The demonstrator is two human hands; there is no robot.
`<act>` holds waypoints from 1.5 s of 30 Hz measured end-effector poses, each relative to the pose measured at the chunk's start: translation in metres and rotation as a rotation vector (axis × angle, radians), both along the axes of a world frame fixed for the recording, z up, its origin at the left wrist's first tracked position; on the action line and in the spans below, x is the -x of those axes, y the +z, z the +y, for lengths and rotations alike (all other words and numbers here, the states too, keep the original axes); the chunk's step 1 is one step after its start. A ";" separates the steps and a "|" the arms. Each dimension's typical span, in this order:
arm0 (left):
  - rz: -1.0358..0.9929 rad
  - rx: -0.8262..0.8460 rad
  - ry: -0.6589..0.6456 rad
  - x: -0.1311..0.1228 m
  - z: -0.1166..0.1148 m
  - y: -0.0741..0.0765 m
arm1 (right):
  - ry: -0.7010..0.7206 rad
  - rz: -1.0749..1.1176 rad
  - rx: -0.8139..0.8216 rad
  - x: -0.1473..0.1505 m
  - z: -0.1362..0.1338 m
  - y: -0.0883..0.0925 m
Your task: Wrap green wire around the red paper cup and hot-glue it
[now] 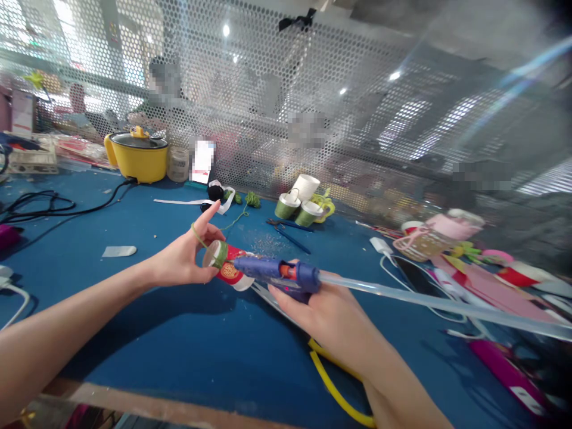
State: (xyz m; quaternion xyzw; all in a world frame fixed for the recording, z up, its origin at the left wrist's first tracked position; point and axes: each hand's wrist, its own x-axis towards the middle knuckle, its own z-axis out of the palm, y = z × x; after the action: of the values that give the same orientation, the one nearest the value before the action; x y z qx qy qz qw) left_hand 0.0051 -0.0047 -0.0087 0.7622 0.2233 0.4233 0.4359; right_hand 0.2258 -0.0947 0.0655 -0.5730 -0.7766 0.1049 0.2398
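Observation:
My left hand point(196, 250) holds a small cup point(214, 254) wrapped in green yarn, tilted on its side, with its forefinger stretched out and a strand of yarn looped over the hand. The strand runs back to a green yarn ball point(252, 199). In my right hand point(319, 304) is a blue glue gun point(277, 275), its nozzle close to the wrapped cup. A long clear glue stick point(402, 293) sticks out of its back end toward the right. Just beyond the nozzle, a red and white cup point(235, 268) lies partly hidden by the gun.
Pliers point(290, 233) and green-wrapped cups point(287, 205) stand or lie behind my hands. A yellow pot point(139, 156) is at the back left. Cables, a phone point(417, 277) and a purple object point(509, 375) are at right. Yellow-handled scissors point(335, 387) lie under my right arm.

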 end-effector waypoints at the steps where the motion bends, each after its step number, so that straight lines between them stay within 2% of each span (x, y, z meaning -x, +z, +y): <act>1: -0.003 -0.002 -0.001 0.000 0.000 0.000 | -0.002 0.003 0.002 0.000 0.000 0.000; 8: -0.017 -0.044 -0.072 0.000 -0.002 0.002 | -0.077 -0.011 -0.042 -0.005 0.005 -0.002; 18: -0.003 -0.075 -0.104 -0.001 -0.004 0.003 | -0.137 -0.028 0.035 -0.002 0.011 0.001; 27: -0.011 -0.047 -0.120 -0.001 -0.004 0.004 | -0.097 -0.053 -0.021 -0.002 0.010 0.001; 34: -0.024 -0.004 -0.076 -0.001 -0.002 0.002 | -0.046 -0.094 -0.078 -0.003 0.005 0.001; 39: 0.002 0.036 -0.048 -0.001 -0.002 0.002 | -0.041 -0.063 -0.042 0.003 0.002 0.005; 45: 0.001 0.056 -0.029 -0.001 -0.001 0.001 | -0.019 -0.079 -0.011 0.003 -0.001 0.002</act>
State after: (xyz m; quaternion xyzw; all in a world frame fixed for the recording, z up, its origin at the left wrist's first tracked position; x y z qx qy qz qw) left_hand 0.0056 -0.0056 -0.0074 0.7532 0.2242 0.4100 0.4630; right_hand 0.2230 -0.0952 0.0673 -0.5827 -0.7807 0.0756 0.2129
